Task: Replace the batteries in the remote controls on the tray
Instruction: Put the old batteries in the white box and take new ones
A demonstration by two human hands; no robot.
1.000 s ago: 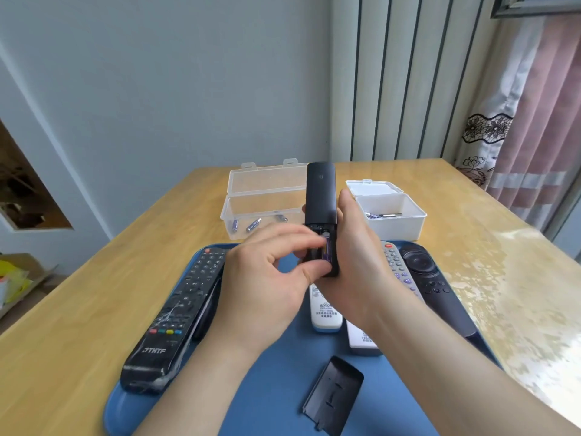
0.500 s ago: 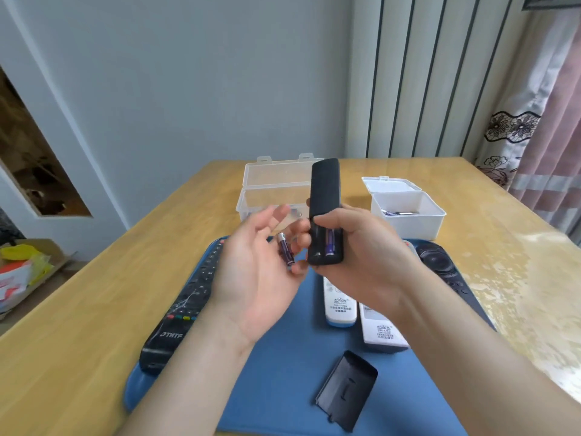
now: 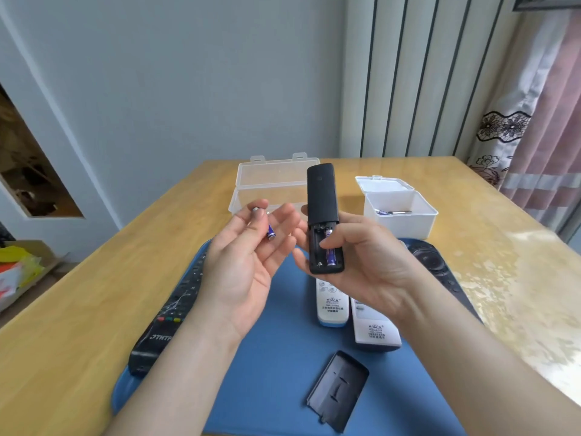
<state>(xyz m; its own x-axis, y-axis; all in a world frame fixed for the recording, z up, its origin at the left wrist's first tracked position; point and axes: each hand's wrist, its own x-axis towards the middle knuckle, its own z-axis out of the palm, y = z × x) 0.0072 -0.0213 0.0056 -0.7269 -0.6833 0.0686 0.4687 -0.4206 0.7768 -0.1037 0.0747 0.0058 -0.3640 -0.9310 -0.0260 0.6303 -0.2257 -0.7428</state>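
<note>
My right hand holds a slim black remote upright above the blue tray, back side toward me, battery bay uncovered. One purple battery sits in the right slot under my thumb; the left slot is empty. My left hand, palm up beside the remote, pinches a second purple battery between thumb and fingers. The remote's black battery cover lies on the tray near me.
On the tray lie a long black remote at left, two white remotes, and a dark remote at right. Behind stand an open clear plastic box and an open white box with batteries inside. The wooden table extends around.
My left hand pulled one battery out of the black remote's bay and moved left, away from it. The view tilted up slightly.
</note>
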